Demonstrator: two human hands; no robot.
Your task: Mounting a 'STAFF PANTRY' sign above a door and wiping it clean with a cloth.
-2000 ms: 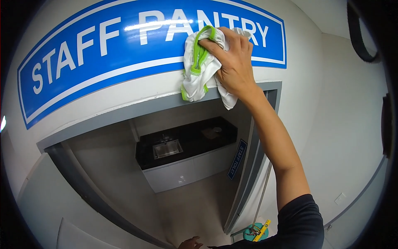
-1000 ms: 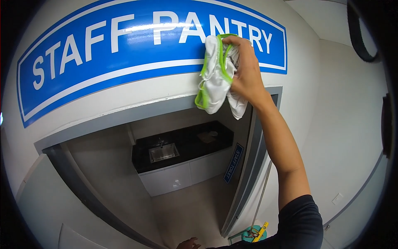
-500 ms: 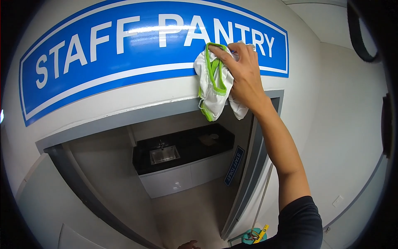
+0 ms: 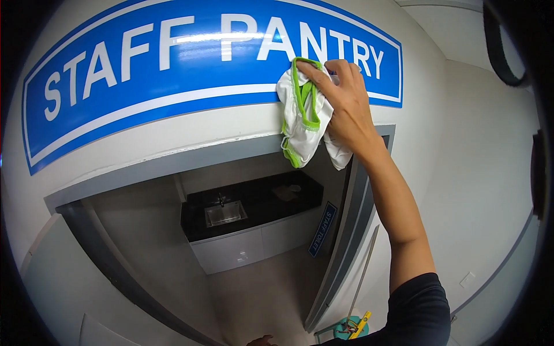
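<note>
A white cloth with bright green edging point(image 4: 306, 112) is bunched in my right hand point(image 4: 349, 104), whose fingers are closed on it. That hand is raised to the lower right part of a long blue sign point(image 4: 190, 75) with white lettering and a white border. The cloth lies over the sign's lower edge, and its loose folds hang in front of the wall and the top of the door frame. Only a small dark part of my left hand point(image 4: 262, 341) shows at the bottom edge; what its fingers do cannot be made out.
Below the sign is a doorway with a grey frame point(image 4: 156, 170). Inside stands a black counter point(image 4: 259, 199) with a steel sink point(image 4: 226, 214). A smaller blue sign point(image 4: 322, 229) is tilted beside the doorway's right side. A teal stool-like object point(image 4: 345, 326) bears a yellow level point(image 4: 360, 324).
My right hand and the cloth have shifted slightly right along the sign's lower edge. The head view has moved a little. My left hand stays at the bottom edge.
</note>
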